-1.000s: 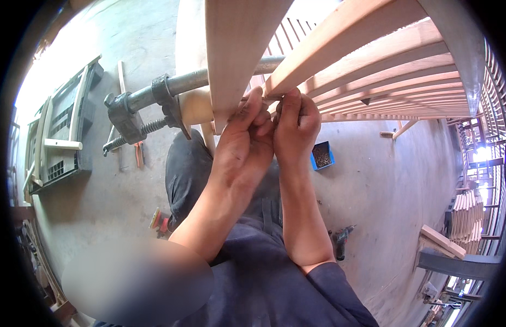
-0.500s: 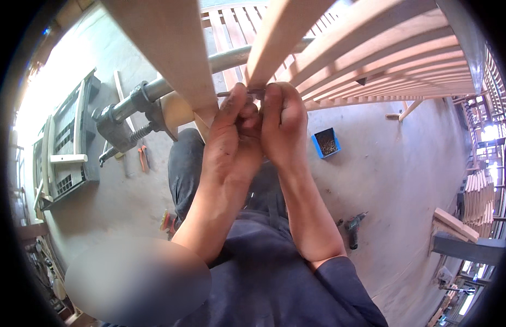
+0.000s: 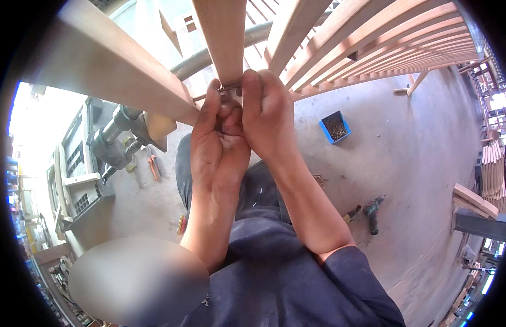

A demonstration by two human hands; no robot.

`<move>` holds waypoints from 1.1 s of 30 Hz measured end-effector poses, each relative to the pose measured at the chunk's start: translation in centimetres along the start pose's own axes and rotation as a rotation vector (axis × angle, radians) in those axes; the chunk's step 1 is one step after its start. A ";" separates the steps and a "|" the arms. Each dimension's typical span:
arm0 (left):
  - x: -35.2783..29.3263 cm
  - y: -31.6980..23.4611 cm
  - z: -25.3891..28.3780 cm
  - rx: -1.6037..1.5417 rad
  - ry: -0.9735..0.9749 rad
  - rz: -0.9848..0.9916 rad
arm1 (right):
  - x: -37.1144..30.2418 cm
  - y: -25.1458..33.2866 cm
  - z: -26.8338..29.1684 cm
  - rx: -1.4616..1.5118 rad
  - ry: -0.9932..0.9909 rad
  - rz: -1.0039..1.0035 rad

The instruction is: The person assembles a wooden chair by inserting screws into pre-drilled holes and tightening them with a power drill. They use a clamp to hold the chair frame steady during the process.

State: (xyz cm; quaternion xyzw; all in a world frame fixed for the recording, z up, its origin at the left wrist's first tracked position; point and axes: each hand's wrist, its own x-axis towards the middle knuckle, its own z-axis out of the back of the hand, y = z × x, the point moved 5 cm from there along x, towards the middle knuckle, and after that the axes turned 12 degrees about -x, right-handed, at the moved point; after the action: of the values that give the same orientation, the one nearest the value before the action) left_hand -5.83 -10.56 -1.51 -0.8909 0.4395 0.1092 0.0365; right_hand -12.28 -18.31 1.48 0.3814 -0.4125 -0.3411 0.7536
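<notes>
Both hands are raised close together at the lower end of a wooden slat (image 3: 223, 43). My left hand (image 3: 217, 141) has curled fingers, and its thumb points up beside the slat's end. Against it, my right hand (image 3: 269, 111) is closed, thumb up, the other fingers folded. Something small and dark shows between the fingertips under the slat, too covered to name. To the left a thick wooden beam (image 3: 122, 65) slants down close to my left hand. Right of my hands run more slats (image 3: 362, 43) of the same wooden frame.
A metal bar clamp (image 3: 116, 139) with a threaded screw is at left, above orange-handled pliers (image 3: 153, 166). A blue box (image 3: 334, 128) of small pieces and a cordless drill (image 3: 374, 215) lie on the floor at right. A dark plastic pallet (image 3: 76, 163) stands far left.
My view has shifted, and both hands have moved from beside the left beam to the end of the middle slat. My fingers stay closed.
</notes>
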 end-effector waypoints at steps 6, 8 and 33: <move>0.4 0.0 0.3 0.008 0.058 0.098 | -0.4 0.7 0.5 0.006 -0.005 0.046; 0.3 -0.3 0.2 0.050 0.026 0.055 | -0.4 0.5 0.8 -0.015 0.003 0.059; 0.2 -0.3 -0.5 -0.040 0.092 0.064 | 0.7 0.5 2.2 0.024 0.091 -0.075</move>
State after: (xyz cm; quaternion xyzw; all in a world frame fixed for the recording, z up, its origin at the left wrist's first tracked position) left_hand -5.38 -10.62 -1.10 -0.8810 0.4665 0.0781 -0.0052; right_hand -13.79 -19.30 2.93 0.4209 -0.3674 -0.3464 0.7535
